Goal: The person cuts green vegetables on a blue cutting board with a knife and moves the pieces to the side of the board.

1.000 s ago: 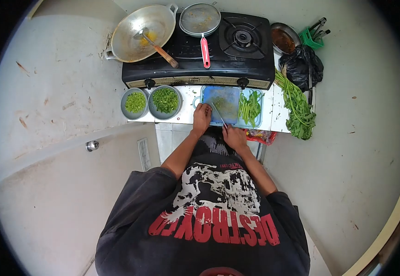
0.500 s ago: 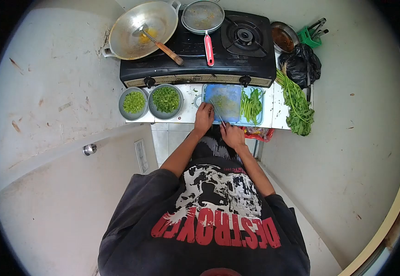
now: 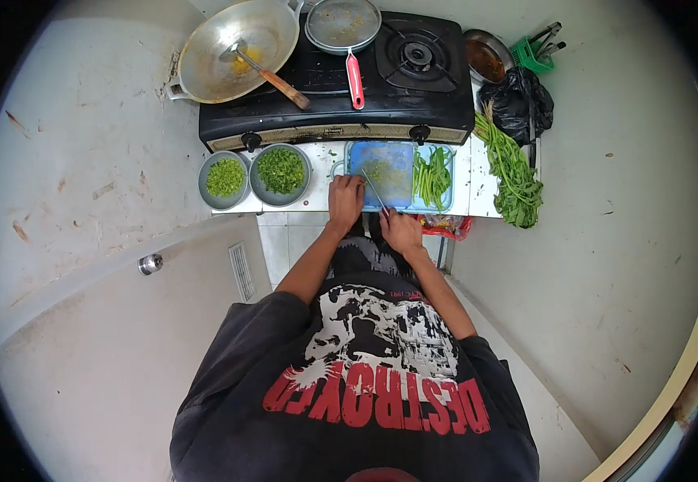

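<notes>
In my right hand (image 3: 402,233) is a knife (image 3: 374,190), my fingers wrapped round its handle at the counter's front edge. The blade slants up and left over a blue cutting board (image 3: 402,165). Small chopped green bits (image 3: 383,170) lie scattered on the board. My left hand (image 3: 346,198) is at the board's left edge, fingers bent and close together; whatever they hold, if anything, is hidden. Right of the blade, a bunch of cut green stems and leaves (image 3: 431,178) rests on the light-blue tray (image 3: 449,193) under the board.
To the left stand a bowl of light-green pieces (image 3: 225,177) and a bowl of chopped leaves (image 3: 281,171). Behind is a gas stove (image 3: 333,116) with a wok (image 3: 204,68), a spatula (image 3: 285,88) and a strainer (image 3: 355,80). Leafy greens (image 3: 514,181) lie at right beside a black bag (image 3: 519,108).
My left hand has shifted slightly left, away from the blade. My right hand still holds the knife over the board. The whole view has moved a little.
</notes>
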The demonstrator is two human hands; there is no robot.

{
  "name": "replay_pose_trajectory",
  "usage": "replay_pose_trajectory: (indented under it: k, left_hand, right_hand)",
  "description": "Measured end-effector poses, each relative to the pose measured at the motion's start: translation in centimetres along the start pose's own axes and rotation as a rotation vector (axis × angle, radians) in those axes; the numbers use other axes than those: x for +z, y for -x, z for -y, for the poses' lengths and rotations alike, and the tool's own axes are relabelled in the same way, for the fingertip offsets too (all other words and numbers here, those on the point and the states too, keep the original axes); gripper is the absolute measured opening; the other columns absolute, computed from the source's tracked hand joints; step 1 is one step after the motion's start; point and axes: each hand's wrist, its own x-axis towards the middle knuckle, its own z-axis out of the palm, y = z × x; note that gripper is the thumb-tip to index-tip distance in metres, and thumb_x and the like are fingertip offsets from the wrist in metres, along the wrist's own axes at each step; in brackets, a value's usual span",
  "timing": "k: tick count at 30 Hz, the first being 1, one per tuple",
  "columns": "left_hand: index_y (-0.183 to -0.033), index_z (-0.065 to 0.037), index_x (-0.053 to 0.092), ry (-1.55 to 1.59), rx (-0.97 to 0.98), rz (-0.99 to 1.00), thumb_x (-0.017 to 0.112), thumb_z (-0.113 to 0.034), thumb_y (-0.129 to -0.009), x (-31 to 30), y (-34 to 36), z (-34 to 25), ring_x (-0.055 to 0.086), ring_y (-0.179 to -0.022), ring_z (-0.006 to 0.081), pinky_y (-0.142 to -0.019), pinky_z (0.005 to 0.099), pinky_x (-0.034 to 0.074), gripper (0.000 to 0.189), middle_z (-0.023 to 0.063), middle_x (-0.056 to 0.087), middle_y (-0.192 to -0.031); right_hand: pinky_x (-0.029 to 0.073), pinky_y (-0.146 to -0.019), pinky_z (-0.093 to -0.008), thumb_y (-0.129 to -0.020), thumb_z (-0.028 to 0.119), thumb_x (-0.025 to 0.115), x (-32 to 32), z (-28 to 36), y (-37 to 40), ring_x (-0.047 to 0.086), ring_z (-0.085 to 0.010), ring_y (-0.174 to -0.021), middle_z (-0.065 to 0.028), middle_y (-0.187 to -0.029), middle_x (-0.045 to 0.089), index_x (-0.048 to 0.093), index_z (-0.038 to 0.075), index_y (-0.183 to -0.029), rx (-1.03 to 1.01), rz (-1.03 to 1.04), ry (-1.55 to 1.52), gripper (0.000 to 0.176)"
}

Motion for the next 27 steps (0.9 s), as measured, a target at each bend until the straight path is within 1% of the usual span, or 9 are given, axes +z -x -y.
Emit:
replay_pose_trajectory:
  k: [2,5,7,11,14,20,23,27]
  left_hand:
    - [-0.093,-0.008,0.073,-0.068,0.016,-0.008,0.067,-0.004,-0.085,-0.2,-0.1,-0.4,0.061,-0.092,0.0325,-0.081,0.0441,0.046,0.011,0.0087,0.069,-0.096]
    - [-0.092,-0.009,0.074,-0.049,0.041,-0.030,0.068,-0.004,-0.084,0.4,-0.1,0.3,0.061,-0.094,0.0310,-0.081,0.0437,0.044,0.011,0.0077,0.069,-0.096]
    - [-0.092,-0.010,0.074,-0.024,0.015,-0.013,0.068,-0.004,-0.084,0.3,-0.2,0.3,0.061,-0.093,0.0309,-0.082,0.0436,0.045,0.011,0.0072,0.069,-0.096]
    - [-0.091,-0.009,0.074,-0.001,-0.035,-0.011,0.069,-0.005,-0.083,0.5,-0.2,0.3,0.061,-0.093,0.0310,-0.084,0.0435,0.047,0.010,0.0072,0.070,-0.095]
    - [-0.089,-0.010,0.073,0.052,-0.025,-0.023,0.068,-0.009,-0.084,0.9,-0.1,0.8,0.060,-0.092,0.0310,-0.082,0.0441,0.046,0.007,0.0074,0.066,-0.091]
    - [-0.089,-0.009,0.073,0.040,-0.012,-0.048,0.069,-0.005,-0.081,1.0,-0.1,0.6,0.060,-0.088,0.0329,-0.080,0.0444,0.047,0.010,0.0085,0.067,-0.089]
    - [-0.089,-0.008,0.073,0.080,-0.001,-0.055,0.070,-0.004,-0.081,0.9,-0.2,0.8,0.061,-0.087,0.0336,-0.080,0.0447,0.048,0.010,0.0090,0.068,-0.089]
    - [-0.091,-0.006,0.073,0.099,-0.059,-0.057,0.070,-0.005,-0.083,0.7,-0.2,0.4,0.063,-0.087,0.0335,-0.082,0.0440,0.049,0.009,0.0109,0.070,-0.090]
  right_hand:
    - [0.055,-0.064,-0.0545,-0.101,0.037,0.052,-0.1,-0.1,0.4,0.068,-0.0456,-0.065,-0.0268,-0.068,0.067,0.065,-0.001,-0.094,0.035,-0.001,-0.007,0.041]
    - [0.055,-0.064,-0.0553,-0.101,0.038,0.052,0.0,0.1,0.4,0.068,-0.0462,-0.065,-0.0279,-0.068,0.066,0.065,-0.001,-0.093,0.067,-0.019,-0.027,0.042]
    - [0.055,-0.064,-0.0557,-0.101,0.038,0.052,-0.1,0.4,0.5,0.067,-0.0464,-0.066,-0.0284,-0.069,0.066,0.065,-0.001,-0.093,0.066,0.000,-0.046,0.042]
    - [0.056,-0.069,-0.0553,-0.101,0.040,0.052,-0.4,1.7,0.5,0.069,-0.0464,-0.071,-0.0292,-0.074,0.068,0.065,-0.001,-0.097,0.092,0.045,-0.048,0.043]
    - [0.056,-0.070,-0.0554,-0.101,0.040,0.051,-0.3,2.3,0.3,0.069,-0.0460,-0.072,-0.0287,-0.075,0.068,0.065,0.000,-0.097,0.091,0.038,-0.043,0.043]
    - [0.057,-0.068,-0.0547,-0.101,0.038,0.051,1.2,2.6,-1.7,0.070,-0.0450,-0.070,-0.0271,-0.074,0.069,0.065,0.000,-0.093,0.093,-0.001,-0.032,0.041]
    - [0.057,-0.066,-0.0545,-0.100,0.038,0.053,1.3,2.4,-1.2,0.070,-0.0454,-0.068,-0.0264,-0.072,0.068,0.064,0.001,-0.091,0.073,-0.036,-0.036,0.040]
    - [0.056,-0.067,-0.0548,-0.100,0.038,0.054,1.4,1.6,0.3,0.070,-0.0456,-0.069,-0.0267,-0.071,0.068,0.065,0.001,-0.092,0.070,-0.034,0.009,0.040]
